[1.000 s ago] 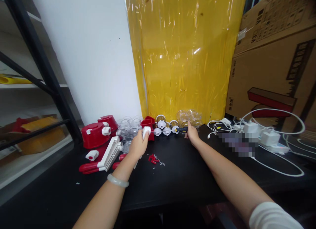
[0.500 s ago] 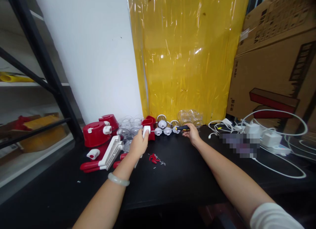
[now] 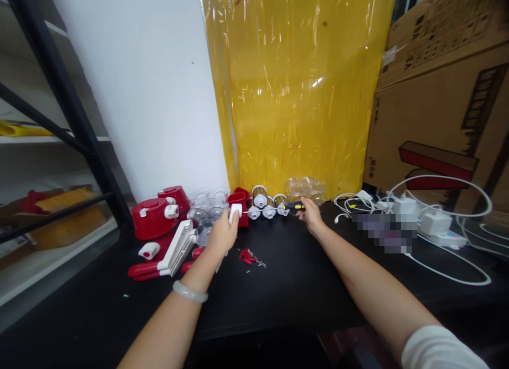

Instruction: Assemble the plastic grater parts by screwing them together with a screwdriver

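My left hand is closed around a white plastic part, whose lower portion is hidden by the fingers. In my right hand is a screwdriver with a black and yellow handle. Its long shaft points left, and the tip meets the right side of the white part. On the black table below lie small red plastic pieces and several loose screws. Behind the shaft, white-capped cylinders with metallic sides are stacked, beside red plastic housings.
Red round housings, white arms with red handles and clear cups crowd the left. White cables and chargers lie at the right, before a large cardboard box. A yellow plastic curtain hangs behind.
The view has shifted very slightly. My right fingers have shifted on the screwdriver handle, showing more of its yellow. Both hands stay in nearly the same place.
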`<state>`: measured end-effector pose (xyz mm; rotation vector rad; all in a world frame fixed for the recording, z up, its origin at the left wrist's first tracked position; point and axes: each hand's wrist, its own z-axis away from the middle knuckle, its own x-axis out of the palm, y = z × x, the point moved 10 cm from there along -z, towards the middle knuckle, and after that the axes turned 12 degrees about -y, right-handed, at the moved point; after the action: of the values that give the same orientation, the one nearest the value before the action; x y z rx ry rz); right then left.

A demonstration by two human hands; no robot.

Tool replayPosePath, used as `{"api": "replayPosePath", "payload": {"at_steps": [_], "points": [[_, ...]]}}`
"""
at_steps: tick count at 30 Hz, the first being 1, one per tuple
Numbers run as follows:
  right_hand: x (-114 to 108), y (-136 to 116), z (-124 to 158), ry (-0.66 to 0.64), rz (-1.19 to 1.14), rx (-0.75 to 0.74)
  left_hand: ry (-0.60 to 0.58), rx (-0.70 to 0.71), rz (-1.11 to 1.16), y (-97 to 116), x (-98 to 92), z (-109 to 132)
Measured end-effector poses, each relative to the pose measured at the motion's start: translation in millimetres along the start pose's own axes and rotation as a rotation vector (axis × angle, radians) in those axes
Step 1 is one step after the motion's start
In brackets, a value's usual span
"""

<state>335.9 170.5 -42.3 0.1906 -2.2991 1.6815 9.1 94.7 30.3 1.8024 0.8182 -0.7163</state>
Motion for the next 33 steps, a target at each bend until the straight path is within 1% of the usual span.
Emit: {"api": "replayPosePath", "payload": {"at_steps": [4, 10, 14, 17, 20, 22, 25, 33], "points": [[-4, -2, 0, 0.016, 0.084, -0.037, -0.002, -0.020, -0.016, 1, 0.0, 2], [-10, -5, 7, 0.106, 0.228, 0.003, -0.009, -0.034, -0.112, 7, -1.0, 5], [-15, -5, 9, 0.153, 0.259, 0.022, -0.014, -0.021, -0.155, 12, -2.4, 7], [-14, 0, 8, 0.154, 0.206, 0.083, -0.015, -0.006, -0.127, 14, -3.0, 8], [-8, 11, 9, 0.121, 0.035, 0.196, -0.015, 0.001, -0.081, 13, -2.4, 7], [-1, 14, 9, 0.084, -0.071, 0.220, -0.015, -0.005, -0.039, 11, -1.3, 6], [3, 8, 8, 0.052, -0.116, 0.172, -0.020, -0.015, 0.005, 6, 1.1, 4], [1, 4, 4, 0.031, 0.000, 0.081, 0.014, -0.001, -0.013, 5, -2.6, 4]]}}
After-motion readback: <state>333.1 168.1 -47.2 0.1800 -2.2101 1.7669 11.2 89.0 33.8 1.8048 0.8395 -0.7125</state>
